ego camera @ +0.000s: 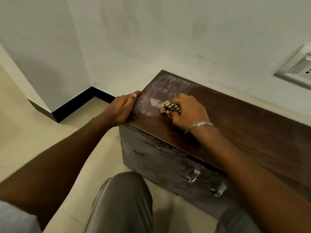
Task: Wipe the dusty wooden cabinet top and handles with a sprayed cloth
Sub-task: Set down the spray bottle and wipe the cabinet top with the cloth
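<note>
Cabinet (227,125) stands at centre right of the frame against the wall. Right hand (186,110) is closed around a bunched checked cloth (170,106), pressing it onto the top beside a whitish dusty patch (158,96), evidently to scrub it. Left hand (122,108) grips the top's left edge, thumb on top, probably bracing. Handles (193,177) at lower centre appear untouched. No legible writing seen.
</note>
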